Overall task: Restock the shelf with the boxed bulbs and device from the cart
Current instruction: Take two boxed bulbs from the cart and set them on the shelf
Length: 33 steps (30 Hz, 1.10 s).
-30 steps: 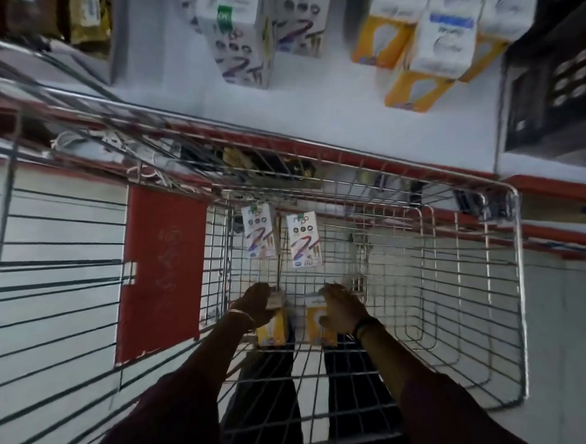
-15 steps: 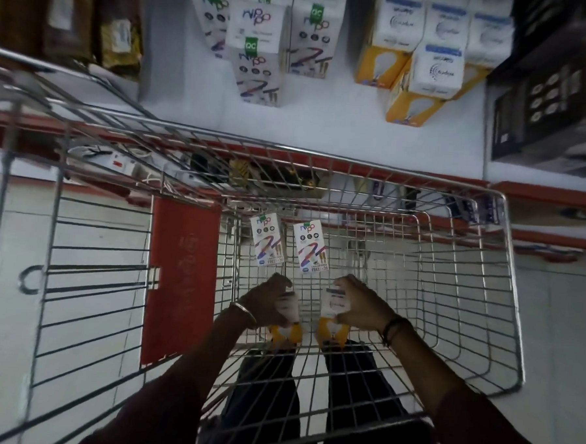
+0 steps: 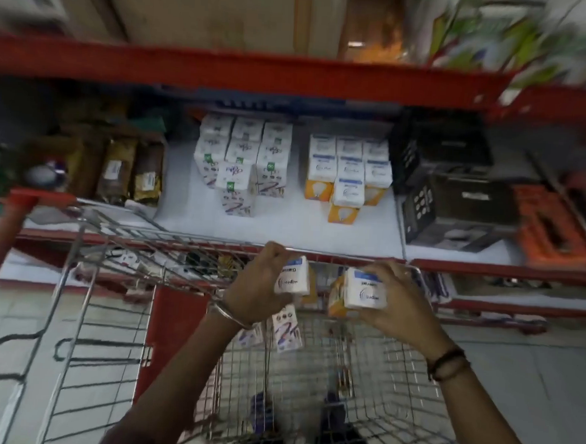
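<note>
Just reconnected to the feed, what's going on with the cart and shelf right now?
A person is restocking. The left hand holds one white-and-orange bulb box and the right hand another white-and-orange bulb box, both lifted above the wire shopping cart toward the white shelf. Matching orange-bottomed boxes already stand there. Two white boxes with purple squiggles remain in the cart.

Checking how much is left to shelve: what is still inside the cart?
Two white bulb boxes with coloured swirls lie in the cart, partly hidden behind the left hand. Both hands hold orange-and-white boxes above it. The arms cover part of the cart floor.
</note>
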{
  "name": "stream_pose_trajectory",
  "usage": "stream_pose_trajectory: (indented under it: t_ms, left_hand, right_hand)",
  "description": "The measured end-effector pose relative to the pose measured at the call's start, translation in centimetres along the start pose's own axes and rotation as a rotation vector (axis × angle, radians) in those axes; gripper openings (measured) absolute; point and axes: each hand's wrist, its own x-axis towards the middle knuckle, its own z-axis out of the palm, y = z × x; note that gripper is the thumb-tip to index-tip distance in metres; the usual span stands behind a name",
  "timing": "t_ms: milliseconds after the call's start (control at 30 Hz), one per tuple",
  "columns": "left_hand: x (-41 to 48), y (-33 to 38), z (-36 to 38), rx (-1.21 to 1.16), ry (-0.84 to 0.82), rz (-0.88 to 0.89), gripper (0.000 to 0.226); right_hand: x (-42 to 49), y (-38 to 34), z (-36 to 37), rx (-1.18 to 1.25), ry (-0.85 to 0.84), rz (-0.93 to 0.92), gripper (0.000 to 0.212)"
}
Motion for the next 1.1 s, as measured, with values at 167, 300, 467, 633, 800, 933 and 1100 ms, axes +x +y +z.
stream_pose_trajectory:
  t_ms: [167, 300, 467, 633, 800, 933, 1100]
  left_hand:
    - [5.5, 2.5, -2.9, 0.206, 0.185, 0.051, 0.069]
    - [10.0, 1.9, -1.7, 0.308, 0.174, -0.037, 0.066]
    - [13.9, 0.4, 0.7, 0.315, 0.188, -0.112, 0.064]
    - [16.2, -0.8, 2.2, 0.263, 0.213, -0.117, 0.061]
    - [16.8, -0.7, 2.4, 0.156, 0.234, -0.114, 0.054]
    - [15.9, -1.0, 2.5, 0.156, 0.230, -0.053, 0.048]
    - [10.8, -2.2, 3.0, 0.106, 0.351, 0.085, 0.030]
  right_hand:
    - [3.7, 0.8, -5.4, -0.212, 0.211, 0.042, 0.077]
    - [8.4, 2.5, -6.1, -0.308, 0.249, 0.098, 0.079]
    - [13.0, 4.1, -5.5, -0.320, 0.159, 0.132, 0.075]
    - [15.3, 5.6, -4.6, -0.273, 0.120, 0.124, 0.069]
    - [15.9, 6.0, -4.0, -0.192, 0.157, 0.102, 0.064]
    - [15.5, 6.1, -3.7, -0.226, 0.166, 0.066, 0.061]
    - [11.8, 3.9, -2.5, -0.117, 0.371, 0.009, 0.048]
